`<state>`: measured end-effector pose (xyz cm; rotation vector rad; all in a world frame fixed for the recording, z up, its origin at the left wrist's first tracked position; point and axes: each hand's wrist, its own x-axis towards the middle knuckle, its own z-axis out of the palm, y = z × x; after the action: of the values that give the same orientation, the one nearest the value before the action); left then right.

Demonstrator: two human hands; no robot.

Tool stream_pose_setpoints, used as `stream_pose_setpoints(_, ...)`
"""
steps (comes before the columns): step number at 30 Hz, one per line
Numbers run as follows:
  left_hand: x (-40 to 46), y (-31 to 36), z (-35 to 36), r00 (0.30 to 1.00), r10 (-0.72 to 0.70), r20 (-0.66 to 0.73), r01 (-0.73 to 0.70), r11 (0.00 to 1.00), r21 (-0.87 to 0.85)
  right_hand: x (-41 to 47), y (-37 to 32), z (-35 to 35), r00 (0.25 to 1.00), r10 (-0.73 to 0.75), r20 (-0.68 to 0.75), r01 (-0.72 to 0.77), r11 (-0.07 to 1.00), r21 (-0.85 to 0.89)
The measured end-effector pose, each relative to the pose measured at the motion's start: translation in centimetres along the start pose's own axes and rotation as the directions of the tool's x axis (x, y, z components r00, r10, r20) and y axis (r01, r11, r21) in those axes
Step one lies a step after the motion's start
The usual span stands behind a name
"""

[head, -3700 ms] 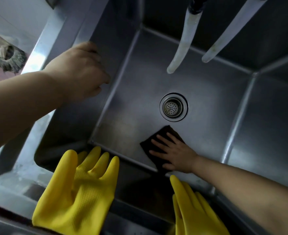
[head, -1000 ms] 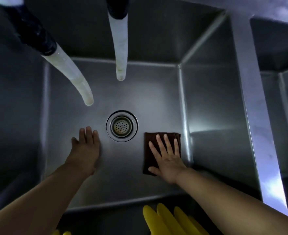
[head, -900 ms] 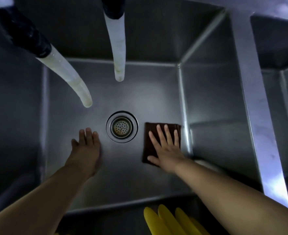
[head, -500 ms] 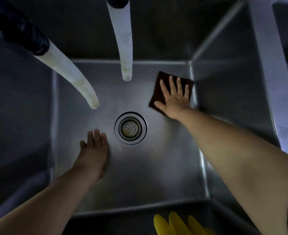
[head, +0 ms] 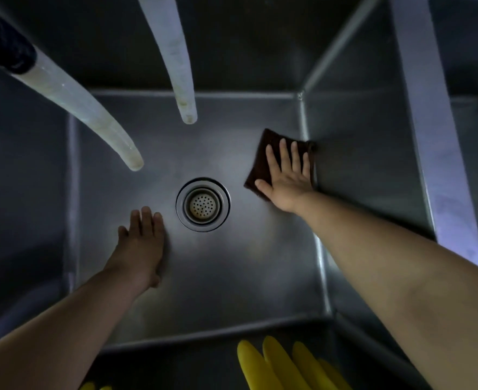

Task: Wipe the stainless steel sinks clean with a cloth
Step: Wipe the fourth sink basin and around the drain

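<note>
Down on the sink [head: 232,277] floor, at about two o'clock from the drain [head: 203,204], the right hand [head: 285,175] presses the dark cloth [head: 263,161] flat with straight, spread fingers, against the right wall's seam. The left hand [head: 142,243] rests open-palmed at eight o'clock (bracing, it seems). Floor-wiping is underway; next probably calls for firm strokes along that seam and into the far corner.

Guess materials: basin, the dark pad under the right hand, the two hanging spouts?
Sink basin: brushed stainless steel, dull sheen, folded seams. Cloth: dark brown, likely woven fabric or scouring pad; texture unclear. Hoses: translucent whitish flexible plastic, stained near tips.
</note>
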<state>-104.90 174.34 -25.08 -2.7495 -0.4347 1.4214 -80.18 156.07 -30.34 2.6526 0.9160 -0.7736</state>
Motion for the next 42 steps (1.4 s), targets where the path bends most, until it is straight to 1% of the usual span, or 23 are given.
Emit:
stream_pose_setpoints(8, -0.3, -0.2, 0.4, 0.999, 0.028, -0.021, -0.028, 0.999, -0.025, -8.0, -0.3, 3.7, 0.99, -0.007, 0.138, 0.016, 0.998, -0.064)
stream_pose_setpoints(10, -0.3, -0.2, 0.4, 0.999, 0.028, -0.041, -0.029, 1.0, -0.009, -10.0, -0.4, 4.6, 0.983, -0.009, 0.185, 0.022, 0.997, -0.068)
stream_pose_setpoints(13, -0.2, -0.2, 0.5, 0.998, 0.032, -0.047, -0.032, 0.999, -0.004, -12.7, -0.5, 5.8, 0.962, -0.037, 0.269, 0.063, 0.994, -0.086)
stream_pose_setpoints(17, -0.2, -0.5, 0.5, 0.999, 0.037, -0.037, -0.038, 0.999, -0.012, -15.7, -0.3, 6.9, 0.922, -0.076, 0.38, 0.145, 0.977, -0.157)
stream_pose_setpoints(21, -0.3, -0.5, 0.7, 0.997, 0.045, -0.062, -0.044, 0.999, 0.016, -17.1, 1.0, 6.2, 0.877, -0.139, 0.461, 0.299, 0.907, -0.297)
stream_pose_setpoints(25, -0.2, -0.5, 0.8, 0.996, 0.042, -0.079, -0.041, 0.999, 0.015, -16.7, 2.0, 5.0, 0.841, -0.161, 0.516, 0.429, 0.779, -0.457)
stream_pose_setpoints(28, -0.2, -0.5, 0.9, 0.994, 0.041, -0.099, -0.04, 0.999, 0.015, -15.4, 2.4, 3.5, 0.836, -0.195, 0.514, 0.496, 0.668, -0.554)
stream_pose_setpoints(30, -0.2, -0.5, 1.1, 0.994, 0.041, -0.1, -0.04, 0.999, 0.006, -14.4, 2.4, 2.2, 0.857, -0.208, 0.471, 0.483, 0.642, -0.595)
stream_pose_setpoints(33, 0.0, -0.4, 1.2, 0.994, 0.037, -0.1, -0.037, 0.999, -0.005, -13.6, 2.0, 0.8, 0.919, -0.228, 0.32, 0.385, 0.686, -0.617)
stream_pose_setpoints(35, -0.1, -0.4, 1.2, 0.994, 0.037, -0.101, -0.036, 0.999, 0.004, -13.8, 1.5, 0.5, 0.953, -0.199, 0.227, 0.299, 0.728, -0.617)
stream_pose_setpoints(36, -0.2, -0.4, 1.2, 0.994, 0.037, -0.101, -0.036, 0.999, 0.013, -14.2, 1.3, 0.8, 0.961, -0.188, 0.203, 0.274, 0.748, -0.605)
stream_pose_setpoints(39, -0.3, -0.4, 1.0, 0.994, 0.041, -0.106, -0.038, 0.999, 0.03, -15.7, 0.6, 2.0, 0.956, -0.215, 0.2, 0.289, 0.8, -0.525)
stream_pose_setpoints(42, -0.4, -0.4, 0.9, 0.994, 0.046, -0.103, -0.045, 0.999, 0.016, -17.8, -0.1, 3.8, 0.916, -0.261, 0.304, 0.378, 0.814, -0.44)
